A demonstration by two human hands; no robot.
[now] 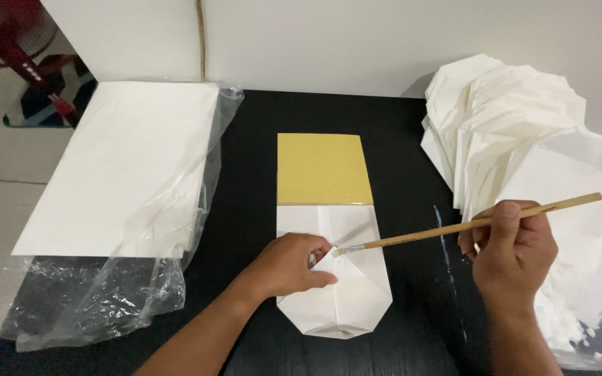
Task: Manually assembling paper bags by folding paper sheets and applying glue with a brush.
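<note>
Black worktop (412,334) is carrying all items. White folded paper bag (346,278) is lying flat at frame centre, lower half, w/ a yellow card (323,168) sticking out of its upper end. Left hand (288,264) is resting on the bag's left side, fingers curled, tips pressing a fold down. Right hand (510,251), at right of frame, is pinching a thin wooden-handled brush (468,224); brush tip is touching the bag just beside the left fingertips. Stack of white sheets (123,167) in clear plastic wrap is sitting at upper left. Pile of folded white bags (503,118) is sitting at upper right. Clear plastic tub (593,341) w/ white paste is sitting at lower right, partly behind the right hand.
</note>
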